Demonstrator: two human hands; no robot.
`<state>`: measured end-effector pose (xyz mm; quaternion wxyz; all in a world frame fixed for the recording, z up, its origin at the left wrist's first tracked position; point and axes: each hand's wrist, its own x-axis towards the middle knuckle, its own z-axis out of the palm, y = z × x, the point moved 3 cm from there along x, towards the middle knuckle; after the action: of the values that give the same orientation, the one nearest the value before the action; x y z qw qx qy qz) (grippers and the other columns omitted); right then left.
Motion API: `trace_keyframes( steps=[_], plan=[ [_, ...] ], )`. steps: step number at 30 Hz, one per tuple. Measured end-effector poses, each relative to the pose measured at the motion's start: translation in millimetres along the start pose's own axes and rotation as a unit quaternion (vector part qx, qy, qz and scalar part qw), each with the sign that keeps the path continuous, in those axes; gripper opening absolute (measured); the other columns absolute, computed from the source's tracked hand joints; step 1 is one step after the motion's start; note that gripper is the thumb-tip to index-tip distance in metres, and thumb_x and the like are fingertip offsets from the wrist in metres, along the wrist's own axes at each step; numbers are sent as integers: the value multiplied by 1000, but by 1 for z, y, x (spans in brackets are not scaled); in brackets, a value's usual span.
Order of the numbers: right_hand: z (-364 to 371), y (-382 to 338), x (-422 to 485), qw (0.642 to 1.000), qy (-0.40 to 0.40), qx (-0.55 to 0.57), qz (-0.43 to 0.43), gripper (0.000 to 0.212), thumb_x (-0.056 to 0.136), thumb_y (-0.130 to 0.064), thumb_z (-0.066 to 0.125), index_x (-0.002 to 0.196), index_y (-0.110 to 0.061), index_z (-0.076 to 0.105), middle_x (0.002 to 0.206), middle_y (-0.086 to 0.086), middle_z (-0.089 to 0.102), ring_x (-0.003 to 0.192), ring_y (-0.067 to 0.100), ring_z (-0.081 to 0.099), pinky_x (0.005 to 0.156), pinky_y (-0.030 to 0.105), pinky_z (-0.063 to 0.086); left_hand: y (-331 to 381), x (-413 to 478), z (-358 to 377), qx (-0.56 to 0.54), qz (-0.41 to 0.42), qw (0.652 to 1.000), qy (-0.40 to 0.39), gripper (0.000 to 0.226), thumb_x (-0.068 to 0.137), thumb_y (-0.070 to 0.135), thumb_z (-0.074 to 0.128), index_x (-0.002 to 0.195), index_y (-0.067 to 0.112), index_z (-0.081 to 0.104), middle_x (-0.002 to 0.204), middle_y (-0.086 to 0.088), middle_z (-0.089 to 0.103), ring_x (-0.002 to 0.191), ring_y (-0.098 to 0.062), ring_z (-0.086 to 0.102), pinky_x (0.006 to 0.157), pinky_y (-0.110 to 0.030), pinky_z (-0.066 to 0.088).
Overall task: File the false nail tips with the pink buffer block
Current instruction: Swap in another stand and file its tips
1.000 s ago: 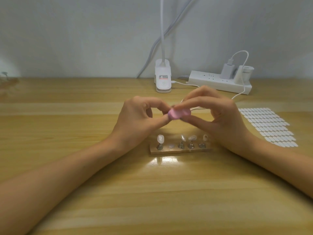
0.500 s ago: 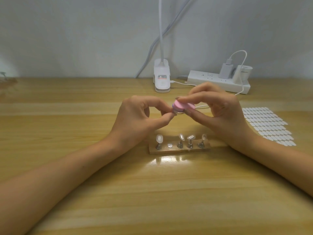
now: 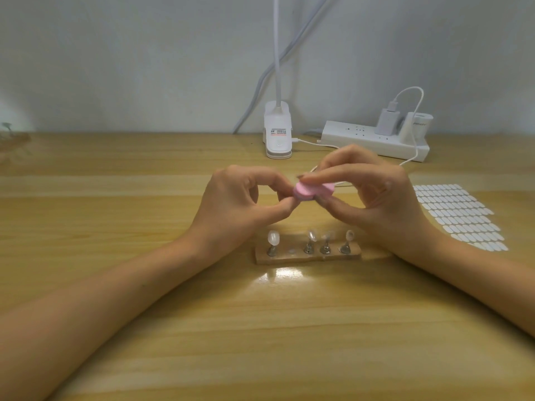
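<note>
**1. Change.** The pink buffer block has shifted slightly vs. 1 s ago. It rose and tipped at the half-sec mark, and now sits lower again w/ its broad face turned up. Both hands have stayed above the stand. Judgement: this is a back-and-forth stroke, i.e. filing is under way, not setup.

**2. Block.** Small pink pad w/ a rounded outline, thick edge visible, matte. It is held in the air above the stand, clear of it.

**3. Grip.**
- Right hand: fingers are clamped on the block, index on top, thumb beneath.
- Left hand: thumb and index fingers are pinched together at the block's end. The item between them is hidden; by the task, prob. a nail tip.

**4. Stand.** Wooden base on the table. Four posts carry clear nail tips. The 2nd pos. from its left end has no post, only a small disc. Judgement: one tip is off the stand being worked, and four are still mounted.

**5. Surroundings.**
- Right of the stand: a sheet of white oval stickers.
- Behind the stand: a lamp clamp and a power strip w/ chargers.
</note>
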<state>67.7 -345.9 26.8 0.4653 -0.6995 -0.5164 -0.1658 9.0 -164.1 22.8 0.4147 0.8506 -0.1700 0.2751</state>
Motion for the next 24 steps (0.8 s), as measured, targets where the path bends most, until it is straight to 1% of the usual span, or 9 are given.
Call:
trace_keyframes(
  steps=[2, 5, 9, 12, 16, 19, 20, 22, 24],
  plan=[
    [2, -2, -1, 1000, -12, -9, -13, 26, 87, -9, 74, 112, -8, 70, 98, 15, 65, 93, 31, 64, 81, 46, 54, 0, 0, 0, 1, -4, 1000, -1, 8, 82, 22, 81, 79, 26, 75, 43, 26, 45, 42, -6, 25, 46, -18, 19],
    [-3, 1, 1, 1000, 19, -3, 18, 29, 86, -6, 73, 114, -9, 68, 99, 14, 64, 94, 27, 63, 84, 45, 54, 0, 1, 0, 0, -2, 1000, 0, 12, 84, 15, 81, 80, 24, 75, 46, 34, 47, 40, -4, 28, 46, -11, 21],
    [0, -1, 1, 1000, -7, 16, 8, 29, 87, -13, 72, 115, -7, 68, 100, 16, 64, 95, 29, 63, 85, 39, 55, 1, 0, 1, 4, 2, 1000, -7, 17, 85, 16, 80, 79, 29, 72, 45, 33, 46, 40, -4, 28, 45, -11, 21],
    [-2, 3, 1, 999, 11, 15, 29, 30, 86, -6, 74, 115, -8, 68, 100, 15, 64, 95, 26, 63, 85, 43, 55, -1, 0, 1, -5, -6, 1000, -3, 13, 84, 14, 80, 79, 25, 74, 45, 33, 46, 40, -3, 27, 45, -11, 20],
    [2, -1, 0, 1000, -18, 5, -11, 26, 87, -10, 74, 113, -6, 70, 98, 14, 64, 93, 30, 63, 81, 44, 54, -2, 1, 0, -13, -17, 1000, -9, 6, 84, 20, 81, 79, 21, 77, 42, 24, 45, 42, -6, 24, 46, -19, 20],
    [-4, 4, 0, 999, 14, 12, 29, 30, 86, -4, 75, 115, -9, 69, 99, 13, 64, 93, 27, 63, 83, 47, 54, -2, 1, 0, -22, -22, 999, -8, 10, 86, 18, 80, 80, 25, 75, 44, 31, 47, 40, -4, 28, 46, -10, 22],
    [-4, 5, 0, 999, 13, 15, 34, 30, 86, -5, 75, 115, -9, 69, 100, 13, 64, 94, 28, 63, 83, 48, 54, -2, 1, 0, -24, -22, 999, -12, 13, 86, 16, 80, 80, 26, 75, 44, 32, 47, 39, -4, 29, 46, -9, 22],
    [-1, 2, 0, 1000, -8, 16, 13, 28, 87, -11, 72, 114, -8, 69, 100, 15, 65, 95, 31, 64, 82, 45, 55, -2, 1, 1, -32, -27, 999, -16, 15, 86, 15, 80, 79, 28, 75, 43, 27, 46, 40, -5, 28, 47, -14, 22],
    [-1, 2, 1, 1000, -8, 15, 8, 29, 87, -12, 72, 115, -8, 69, 101, 14, 65, 96, 28, 64, 83, 43, 55, -3, 2, 1, -38, -34, 999, -17, 11, 86, 17, 79, 79, 24, 76, 42, 25, 46, 41, -5, 28, 47, -16, 22]
  ],
)
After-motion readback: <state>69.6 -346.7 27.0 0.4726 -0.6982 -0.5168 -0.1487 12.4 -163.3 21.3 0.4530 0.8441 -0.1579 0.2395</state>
